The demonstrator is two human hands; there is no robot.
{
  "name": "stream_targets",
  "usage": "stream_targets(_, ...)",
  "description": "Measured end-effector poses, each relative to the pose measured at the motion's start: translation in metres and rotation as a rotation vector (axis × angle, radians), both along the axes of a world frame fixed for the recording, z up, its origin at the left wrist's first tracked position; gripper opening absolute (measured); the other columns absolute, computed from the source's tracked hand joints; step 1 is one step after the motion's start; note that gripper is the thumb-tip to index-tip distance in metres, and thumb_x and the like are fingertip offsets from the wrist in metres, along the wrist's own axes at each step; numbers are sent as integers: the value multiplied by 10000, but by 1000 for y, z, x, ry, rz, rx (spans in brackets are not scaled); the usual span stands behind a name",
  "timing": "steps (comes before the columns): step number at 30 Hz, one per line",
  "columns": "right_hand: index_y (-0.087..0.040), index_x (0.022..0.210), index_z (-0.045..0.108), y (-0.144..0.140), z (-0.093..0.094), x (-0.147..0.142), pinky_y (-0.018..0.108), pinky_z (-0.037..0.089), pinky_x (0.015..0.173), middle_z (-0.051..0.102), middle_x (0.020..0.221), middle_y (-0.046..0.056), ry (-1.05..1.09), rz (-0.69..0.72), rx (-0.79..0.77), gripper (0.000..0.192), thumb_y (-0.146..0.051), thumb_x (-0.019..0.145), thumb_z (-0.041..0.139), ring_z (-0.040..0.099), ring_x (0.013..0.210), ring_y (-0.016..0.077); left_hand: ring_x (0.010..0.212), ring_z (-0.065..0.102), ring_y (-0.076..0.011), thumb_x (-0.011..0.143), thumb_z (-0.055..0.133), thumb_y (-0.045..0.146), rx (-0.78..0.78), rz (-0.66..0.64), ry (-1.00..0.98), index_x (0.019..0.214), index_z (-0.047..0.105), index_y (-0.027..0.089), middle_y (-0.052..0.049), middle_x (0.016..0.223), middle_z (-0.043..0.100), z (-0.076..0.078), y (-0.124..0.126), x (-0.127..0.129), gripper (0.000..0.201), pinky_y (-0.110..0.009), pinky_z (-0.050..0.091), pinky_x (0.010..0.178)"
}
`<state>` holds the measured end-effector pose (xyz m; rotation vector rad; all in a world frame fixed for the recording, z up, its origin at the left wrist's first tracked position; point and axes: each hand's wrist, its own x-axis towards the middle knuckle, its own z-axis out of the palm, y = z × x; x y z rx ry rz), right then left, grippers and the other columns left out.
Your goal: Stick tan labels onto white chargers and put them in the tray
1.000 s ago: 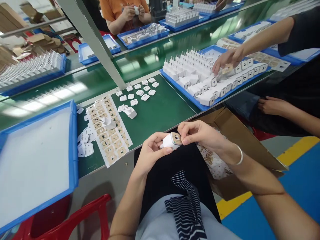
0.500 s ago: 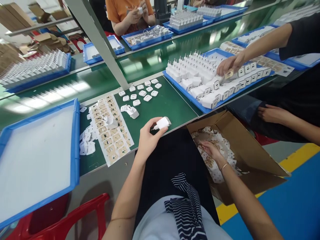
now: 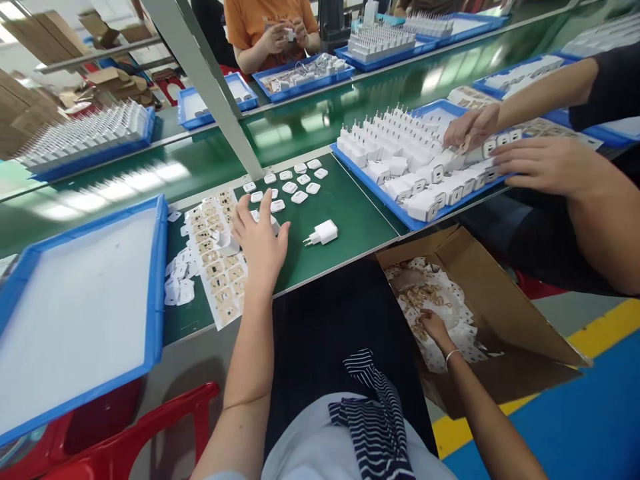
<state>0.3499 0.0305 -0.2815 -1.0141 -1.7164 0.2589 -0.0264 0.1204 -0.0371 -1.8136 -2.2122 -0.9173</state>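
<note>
My left hand (image 3: 260,243) reaches over the green work surface with fingers spread and nothing held. Just beyond its fingers is a white plug charger (image 3: 273,224), mostly hidden by them. Another white plug charger (image 3: 325,231) lies on its side to the right, its prongs pointing left. My right hand (image 3: 434,327) is down in the cardboard box (image 3: 480,280), fingertips together among paper scraps (image 3: 450,300); what they pinch, if anything, is too small to name. Left of my left hand lies a sheet of tan stickers (image 3: 220,283), with a white charger piece (image 3: 226,243) standing on it.
Several white cover plates (image 3: 299,197) are spread out behind, and more are piled (image 3: 180,277) by a blue-rimmed tray (image 3: 156,267). A co-worker's hands (image 3: 545,163) work over a tray of chargers (image 3: 375,190). A metal post (image 3: 210,87) rises at the table's far edge.
My left hand has let go of the charger, which now lies on the table, and has moved left with fingers spread. A co-worker's second hand has come up to the charger tray.
</note>
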Motion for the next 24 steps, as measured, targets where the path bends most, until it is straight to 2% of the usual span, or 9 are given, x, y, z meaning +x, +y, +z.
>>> stream_targets(3,-165,693,643,9,12,-22,194,388,405,618,537,-28,15,-146,-162,316,-340,954,603,528,397,95,1213,597,-362,816,637,143,-136,-27,-83,1147,726,222,-156,1304,579,0,5,-15,351,-519,455,1052)
stream_targets(5,-146,801,679,9,32,-45,248,486,471,689,648,27,31,-212,-259,264,-324,965,575,624,516,147,1080,652,-286,808,684,200,-26,-64,-274,1064,743,227,-112,1197,616,0,1,-13,265,-431,529,957)
stream_targets(7,-142,908,700,6,66,-77,296,559,559,743,786,77,55,-214,-330,241,-320,974,552,698,657,190,1001,674,-228,789,760,333,121,-151,-625,1056,727,238,-71,1122,651,1,-11,-1,285,-362,568,884)
stream_targets(9,-177,1074,693,0,109,-114,303,607,697,763,983,82,98,-139,-381,215,-318,986,557,733,833,185,929,697,-186,768,797,468,150,-279,-1085,1055,698,246,-40,1047,694,2,-30,21,376,-322,590,840)
stream_targets(11,-214,1256,634,-2,153,-149,331,620,792,738,1127,101,295,77,-360,291,-264,971,600,726,1000,204,906,716,-169,721,837,529,97,-367,-1447,1045,684,258,-21,1028,727,4,-52,46,450,-306,598,833)
stream_targets(12,-247,1311,605,-2,172,-164,334,625,786,714,1207,103,340,172,-280,354,-245,957,625,716,1034,207,909,722,-164,711,851,531,67,-390,-1558,1046,683,263,-17,1031,739,4,-63,57,461,-296,597,833)
stream_targets(14,-305,1325,600,1,201,-186,345,630,771,700,1204,80,394,206,-105,399,-186,946,636,700,1044,206,901,722,-149,711,866,506,33,-398,-1672,1025,686,275,-1,1014,753,4,-82,73,429,-271,590,823)
stream_targets(18,-317,1103,719,8,225,-194,372,621,779,711,981,33,401,111,36,255,-136,936,651,705,896,192,864,696,-124,678,911,402,41,-358,-1635,950,693,261,14,964,747,5,-100,73,376,-229,560,778)
stream_targets(24,-261,1028,740,6,232,-178,327,618,799,757,958,24,319,357,-23,218,-88,901,699,727,891,175,652,592,-72,752,854,447,-85,-399,-1855,766,631,186,9,815,703,6,-108,56,343,-185,494,597)
